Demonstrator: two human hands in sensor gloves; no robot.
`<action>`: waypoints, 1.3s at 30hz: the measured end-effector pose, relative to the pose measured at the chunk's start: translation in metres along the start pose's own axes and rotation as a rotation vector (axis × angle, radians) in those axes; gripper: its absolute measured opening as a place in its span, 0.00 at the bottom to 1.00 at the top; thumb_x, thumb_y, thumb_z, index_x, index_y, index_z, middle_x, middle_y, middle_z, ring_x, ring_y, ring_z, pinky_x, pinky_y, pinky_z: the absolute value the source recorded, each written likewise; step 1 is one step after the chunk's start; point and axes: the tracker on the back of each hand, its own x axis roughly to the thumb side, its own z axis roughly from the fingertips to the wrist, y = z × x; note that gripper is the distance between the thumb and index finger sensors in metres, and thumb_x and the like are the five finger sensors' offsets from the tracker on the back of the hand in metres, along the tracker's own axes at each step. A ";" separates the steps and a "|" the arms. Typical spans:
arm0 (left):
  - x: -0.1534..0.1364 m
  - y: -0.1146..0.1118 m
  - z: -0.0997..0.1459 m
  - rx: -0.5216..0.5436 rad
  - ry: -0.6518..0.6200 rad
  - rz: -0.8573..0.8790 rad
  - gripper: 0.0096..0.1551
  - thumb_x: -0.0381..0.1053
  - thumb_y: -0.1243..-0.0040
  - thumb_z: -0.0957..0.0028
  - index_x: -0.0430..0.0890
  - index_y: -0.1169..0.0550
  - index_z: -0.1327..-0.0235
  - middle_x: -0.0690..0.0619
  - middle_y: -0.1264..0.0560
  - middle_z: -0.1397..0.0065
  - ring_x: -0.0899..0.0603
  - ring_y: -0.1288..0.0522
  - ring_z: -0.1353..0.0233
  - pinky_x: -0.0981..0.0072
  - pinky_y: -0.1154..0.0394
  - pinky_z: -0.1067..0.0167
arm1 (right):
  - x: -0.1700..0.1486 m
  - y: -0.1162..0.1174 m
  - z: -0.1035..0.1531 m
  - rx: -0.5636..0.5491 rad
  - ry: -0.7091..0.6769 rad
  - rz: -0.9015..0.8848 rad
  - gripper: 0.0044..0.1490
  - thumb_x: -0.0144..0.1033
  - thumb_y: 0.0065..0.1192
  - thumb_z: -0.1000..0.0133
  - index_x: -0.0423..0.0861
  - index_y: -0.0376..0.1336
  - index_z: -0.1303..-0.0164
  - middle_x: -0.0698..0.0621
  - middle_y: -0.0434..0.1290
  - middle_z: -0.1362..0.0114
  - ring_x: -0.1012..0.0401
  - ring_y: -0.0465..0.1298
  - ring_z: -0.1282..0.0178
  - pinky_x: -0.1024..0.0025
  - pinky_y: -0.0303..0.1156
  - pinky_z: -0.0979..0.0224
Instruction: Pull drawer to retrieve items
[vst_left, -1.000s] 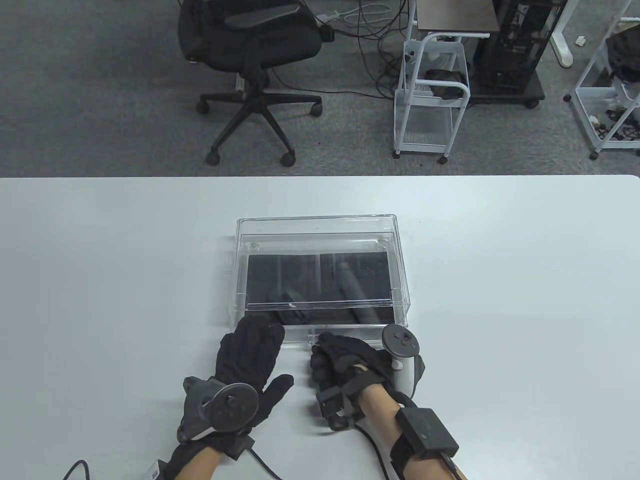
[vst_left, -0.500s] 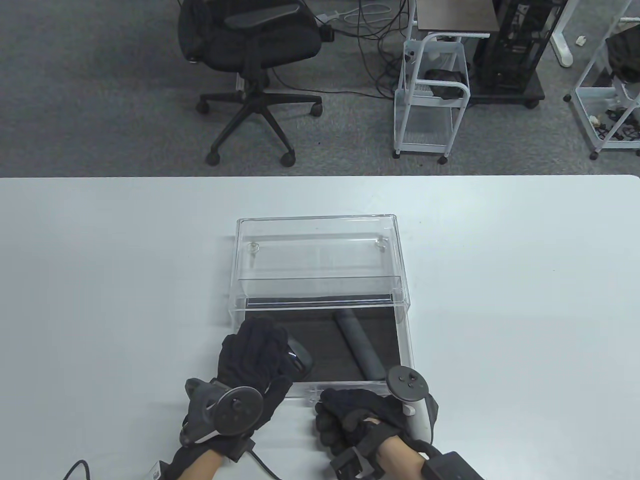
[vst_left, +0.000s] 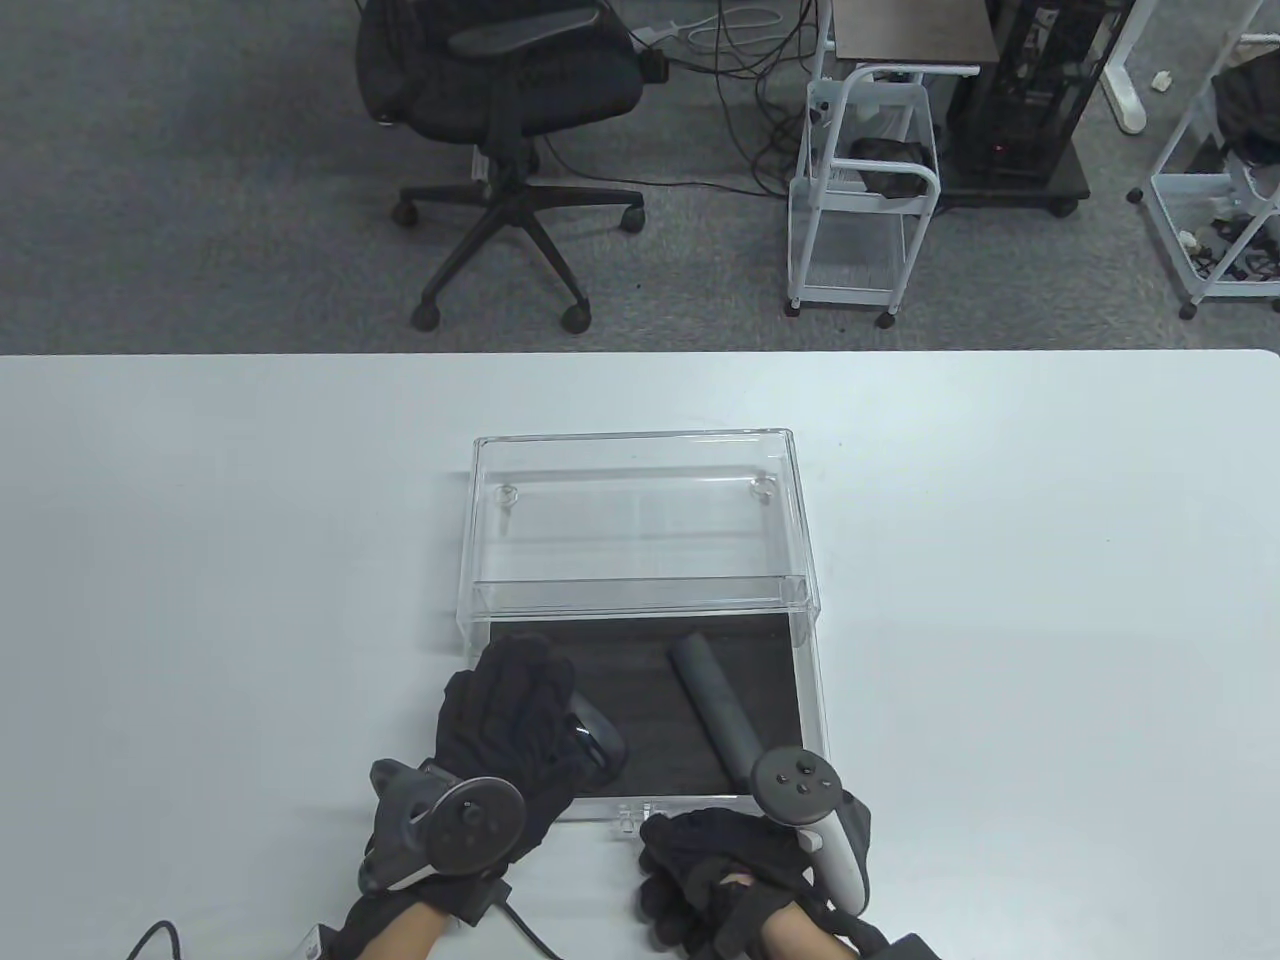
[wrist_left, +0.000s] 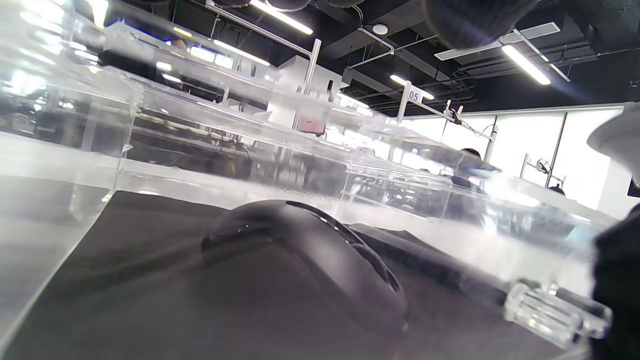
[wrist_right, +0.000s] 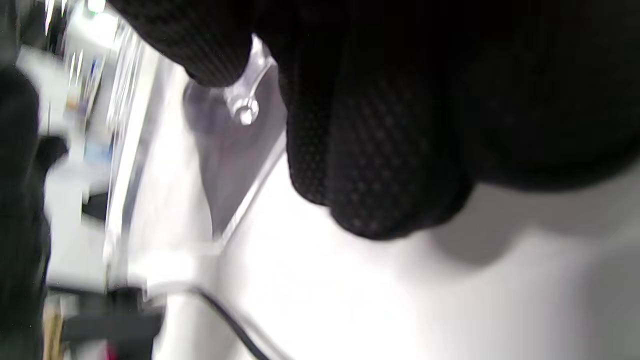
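Clear drawer (vst_left: 810, 690) bears no readable writing; right hand (vst_left: 720, 870) grips its handle (vst_left: 630, 815), left hand (vst_left: 505, 715) covers the mouse (vst_left: 600, 740).

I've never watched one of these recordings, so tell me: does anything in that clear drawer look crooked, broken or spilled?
Nothing looks broken or spilled. The only thing askew is the grey tube, which lies diagonally across the drawer's dark liner instead of square to its sides. The mouse sits flat on the liner beside the left hand.
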 end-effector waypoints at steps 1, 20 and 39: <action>0.000 0.000 0.000 0.000 0.001 0.000 0.51 0.67 0.48 0.46 0.51 0.51 0.13 0.39 0.53 0.09 0.28 0.53 0.12 0.22 0.48 0.25 | 0.006 -0.001 0.002 0.052 -0.033 0.048 0.38 0.51 0.57 0.39 0.28 0.74 0.45 0.44 0.87 0.60 0.56 0.88 0.77 0.63 0.87 0.75; -0.002 0.001 -0.002 -0.015 -0.001 0.020 0.51 0.66 0.47 0.46 0.51 0.50 0.13 0.40 0.53 0.09 0.29 0.52 0.12 0.23 0.48 0.25 | 0.081 -0.043 -0.038 -0.396 0.034 1.166 0.60 0.58 0.62 0.43 0.39 0.42 0.11 0.34 0.68 0.24 0.40 0.78 0.39 0.48 0.78 0.47; -0.003 0.000 -0.004 -0.025 -0.020 0.033 0.49 0.66 0.47 0.46 0.54 0.49 0.13 0.40 0.53 0.09 0.29 0.52 0.12 0.23 0.48 0.25 | 0.078 -0.049 -0.051 -0.330 0.069 1.123 0.61 0.54 0.69 0.46 0.40 0.44 0.12 0.37 0.71 0.33 0.53 0.80 0.55 0.58 0.81 0.53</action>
